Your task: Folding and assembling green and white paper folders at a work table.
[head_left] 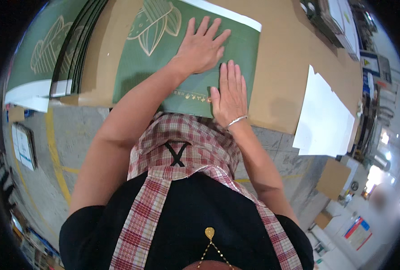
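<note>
A green printed paper piece (164, 74), flat like an unopened paper bag, lies in front of me with pale gold leaf drawings and a white strip along its far edge. On its upper middle rests my left hand (201, 48), palm down with fingers spread. My right hand (231, 92), a bracelet at its wrist, lies flat near the paper's right edge, fingers stretched out and pointing away from me. Both hands press on the paper and grip nothing. What lies under the paper is hidden.
Brown cardboard (281, 72) covers the tabletop. At the left is a stack of similar green paper pieces (42, 54); at the right lies a white sheet (326, 117). Another paper stack (339, 22) stands at the far right. Grey floor with a yellow line (56, 153) shows below.
</note>
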Demonstrator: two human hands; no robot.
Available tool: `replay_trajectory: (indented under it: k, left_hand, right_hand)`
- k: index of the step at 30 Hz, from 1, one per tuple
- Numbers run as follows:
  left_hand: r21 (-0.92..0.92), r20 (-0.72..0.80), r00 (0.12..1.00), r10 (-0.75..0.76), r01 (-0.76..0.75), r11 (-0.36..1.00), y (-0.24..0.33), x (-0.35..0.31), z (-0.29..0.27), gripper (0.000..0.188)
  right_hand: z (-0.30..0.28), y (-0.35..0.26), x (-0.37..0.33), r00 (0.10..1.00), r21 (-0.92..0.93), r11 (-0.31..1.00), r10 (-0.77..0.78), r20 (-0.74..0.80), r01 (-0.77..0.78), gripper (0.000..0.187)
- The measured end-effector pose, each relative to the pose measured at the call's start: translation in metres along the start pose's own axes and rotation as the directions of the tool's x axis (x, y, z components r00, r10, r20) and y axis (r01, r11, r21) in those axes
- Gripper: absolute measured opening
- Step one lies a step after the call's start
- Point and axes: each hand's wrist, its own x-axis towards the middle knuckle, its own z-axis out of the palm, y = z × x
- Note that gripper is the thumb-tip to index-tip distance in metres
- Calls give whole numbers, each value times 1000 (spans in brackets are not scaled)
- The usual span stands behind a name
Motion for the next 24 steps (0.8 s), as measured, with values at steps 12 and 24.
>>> replay_trajectory:
  k: [12,24]
  left_hand:
    - [-222,-126,915,-384,351,910,-51,-63,-87,67]
    - [119,-56,890,-453,456,882,-59,-115,-46,68]
  right_hand:
    - [-26,46,-47,830,311,809,550,-97,-499,56]
    - [2,91,-51,801,440,803,541,-256,-402,74]
